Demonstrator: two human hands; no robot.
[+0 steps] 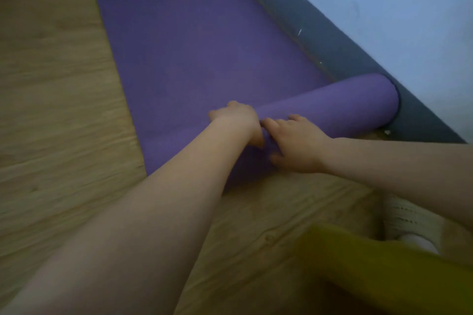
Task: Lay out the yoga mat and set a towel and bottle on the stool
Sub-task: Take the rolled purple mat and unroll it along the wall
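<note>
A purple yoga mat [194,54] lies partly unrolled on the wooden floor, stretching away from me along the wall. Its near end is still a thick roll [340,105] whose right end touches the dark baseboard. My left hand [236,119] curls over the top of the roll near its middle. My right hand [294,146] cups the roll just beside it, fingers spread around its near side. No towel, bottle or stool can be clearly made out.
A dark baseboard [332,41] and pale blue wall [396,7] border the mat on the right. Wooden floor [56,100] spreads to the left and in front. A blurred yellow object [384,263] and a white shoe [409,222] sit at the lower right.
</note>
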